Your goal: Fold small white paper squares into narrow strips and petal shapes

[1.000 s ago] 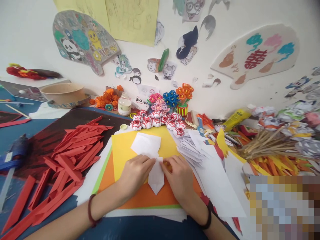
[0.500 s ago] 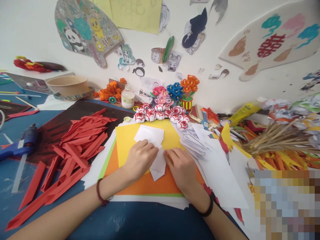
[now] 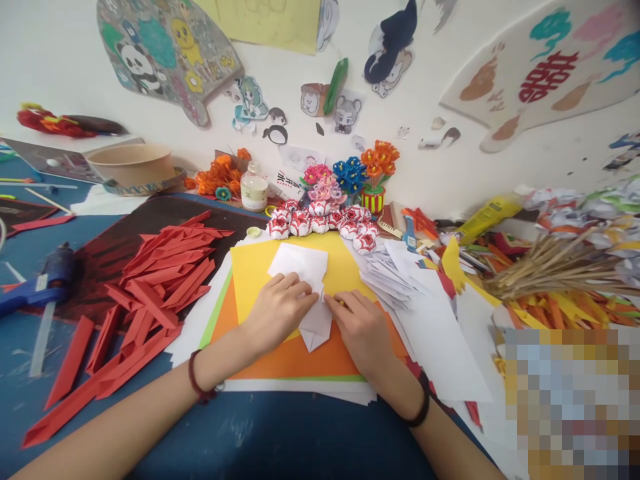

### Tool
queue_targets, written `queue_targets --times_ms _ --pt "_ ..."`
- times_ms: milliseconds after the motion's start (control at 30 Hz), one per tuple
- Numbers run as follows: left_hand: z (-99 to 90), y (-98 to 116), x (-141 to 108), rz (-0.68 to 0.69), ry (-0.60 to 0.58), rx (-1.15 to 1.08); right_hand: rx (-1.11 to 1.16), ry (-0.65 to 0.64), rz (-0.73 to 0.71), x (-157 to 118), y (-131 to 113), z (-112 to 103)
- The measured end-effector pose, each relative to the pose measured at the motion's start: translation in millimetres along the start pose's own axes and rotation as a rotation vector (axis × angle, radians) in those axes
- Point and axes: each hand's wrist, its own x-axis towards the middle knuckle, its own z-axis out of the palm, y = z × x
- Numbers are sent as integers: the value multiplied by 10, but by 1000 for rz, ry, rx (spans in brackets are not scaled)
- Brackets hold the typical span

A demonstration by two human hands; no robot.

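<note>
A partly folded white paper [image 3: 300, 261] lies over a yellow sheet [image 3: 255, 267] and an orange sheet [image 3: 280, 363]. Across its middle rests my left hand [image 3: 280, 308], fingers curled and pinching the paper near its right edge. My right hand [image 3: 359, 328] is at the paper's right edge, thumb and fingers closed together there; a small yellowish thing shows at its fingertips, too small to name. The lower end of the white paper comes to a point between both hands. Folded white strips [image 3: 390, 277] are piled right of the yellow sheet.
Folded red strips [image 3: 165, 267] are heaped at left, beside a blue glue gun [image 3: 50, 280]. Red-and-white paper flowers [image 3: 320, 220] line the back, near a jar [image 3: 254, 190] and a bowl [image 3: 131, 167]. White sheets [image 3: 445, 340] and dry stalks [image 3: 545, 267] lie at right.
The view has shifted slightly. My left hand has moved a little up the paper, and more of the paper's right edge shows between my hands.
</note>
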Motion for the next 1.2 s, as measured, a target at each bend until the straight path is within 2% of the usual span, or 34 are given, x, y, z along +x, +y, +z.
queue_targets --times_ms 467,733,1200 --pt "35 -24 9 1 1 -94 85 -48 47 4 -47 62" --pt "46 -22 -15 -72 21 -115 130 -49 73 12 -58 23" --pt "-36 -61 -19 20 -95 -129 232 -91 62 -15 -51 31"
